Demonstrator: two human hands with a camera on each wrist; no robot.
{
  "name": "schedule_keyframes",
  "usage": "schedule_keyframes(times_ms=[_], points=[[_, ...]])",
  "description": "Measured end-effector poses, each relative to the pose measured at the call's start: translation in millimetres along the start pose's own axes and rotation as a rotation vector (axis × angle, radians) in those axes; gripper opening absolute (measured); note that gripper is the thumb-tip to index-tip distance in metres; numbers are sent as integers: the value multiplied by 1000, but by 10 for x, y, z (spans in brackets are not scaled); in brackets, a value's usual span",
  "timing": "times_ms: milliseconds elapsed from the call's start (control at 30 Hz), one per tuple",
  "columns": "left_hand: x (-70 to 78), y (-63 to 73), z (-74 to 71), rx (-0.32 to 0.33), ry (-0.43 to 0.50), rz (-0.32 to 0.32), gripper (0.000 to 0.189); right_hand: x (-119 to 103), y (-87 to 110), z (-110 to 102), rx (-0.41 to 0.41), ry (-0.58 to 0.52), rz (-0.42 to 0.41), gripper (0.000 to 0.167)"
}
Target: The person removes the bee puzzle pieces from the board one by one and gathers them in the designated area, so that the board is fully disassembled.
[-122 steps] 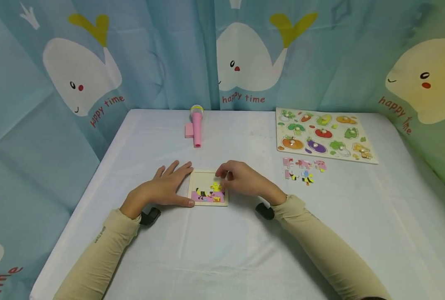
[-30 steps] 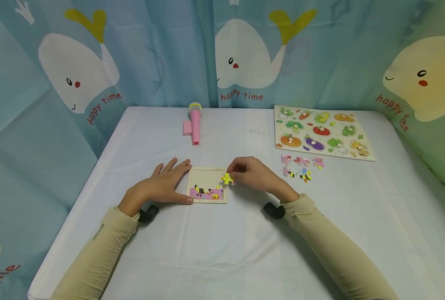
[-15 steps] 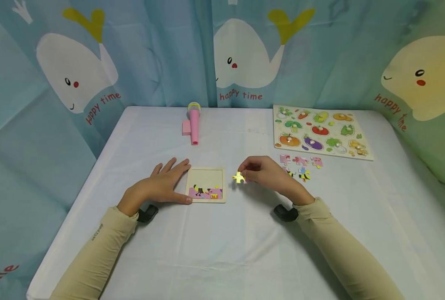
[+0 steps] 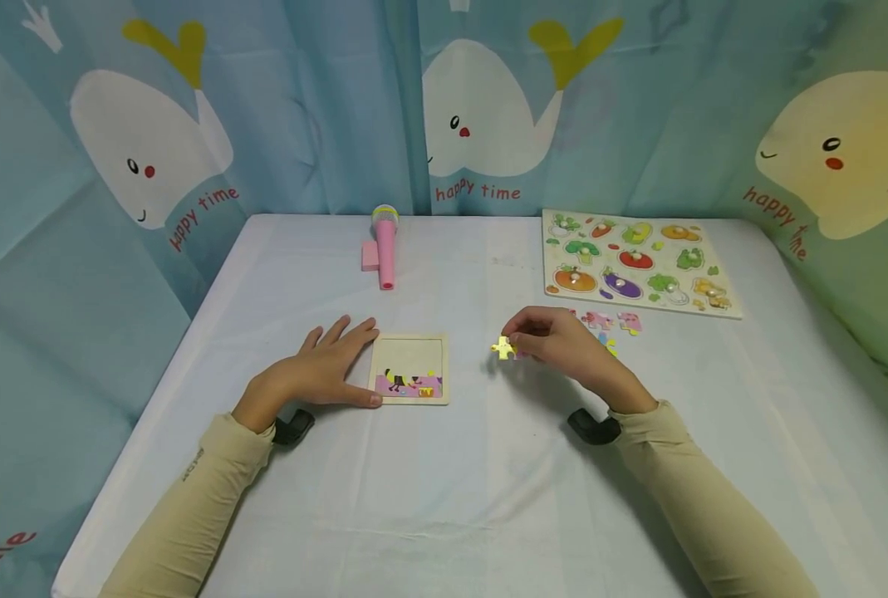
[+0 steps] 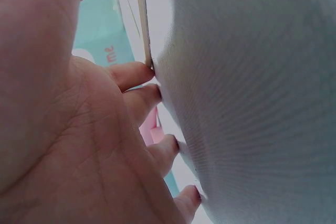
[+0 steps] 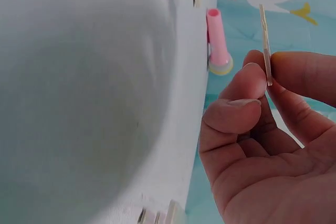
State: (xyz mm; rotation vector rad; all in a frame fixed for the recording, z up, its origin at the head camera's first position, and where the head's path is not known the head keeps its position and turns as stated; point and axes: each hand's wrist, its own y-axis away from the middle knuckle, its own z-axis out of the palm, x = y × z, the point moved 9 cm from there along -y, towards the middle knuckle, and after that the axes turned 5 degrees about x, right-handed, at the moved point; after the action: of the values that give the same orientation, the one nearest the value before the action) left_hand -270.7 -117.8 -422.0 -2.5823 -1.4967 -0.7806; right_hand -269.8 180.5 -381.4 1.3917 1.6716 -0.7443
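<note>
A small square wooden puzzle tray (image 4: 411, 349) lies on the table, its bottom row filled with pink pieces showing bee stripes and a honey pot. My left hand (image 4: 315, 371) rests spread at the tray's left edge, thumb and fingertips against the frame; the left wrist view shows the fingertips down on the cloth beside it. To the right of the tray, my right hand (image 4: 563, 345) holds a yellow and pink jigsaw piece (image 4: 503, 349) above the table. In the right wrist view that piece (image 6: 265, 45) appears edge-on, pinched between thumb and fingers.
Several loose jigsaw pieces (image 4: 629, 323) lie right of the right hand, partly hidden by it. Behind them is a vegetable peg board (image 4: 638, 262). A pink toy microphone (image 4: 387, 249) lies at the back, beside a pink block (image 4: 370, 257). Whale-print curtains surround the table.
The yellow piece was over the tray's right side; my right hand has pinched it, lifted it out and carried it rightward toward the loose pieces. The left hand stays in place.
</note>
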Motion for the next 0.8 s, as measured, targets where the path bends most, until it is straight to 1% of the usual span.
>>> schedule_keyframes(times_ms=[200, 433, 800], points=[[2, 2, 0, 0, 3, -1, 110, 31, 69, -147, 28, -10, 11, 17], [0, 5, -1, -2, 11, 5, 110, 99, 133, -328, 52, -3, 1, 20], [3, 2, -5, 2, 8, 11, 110, 257, 225, -608, 106, 13, 43, 24]])
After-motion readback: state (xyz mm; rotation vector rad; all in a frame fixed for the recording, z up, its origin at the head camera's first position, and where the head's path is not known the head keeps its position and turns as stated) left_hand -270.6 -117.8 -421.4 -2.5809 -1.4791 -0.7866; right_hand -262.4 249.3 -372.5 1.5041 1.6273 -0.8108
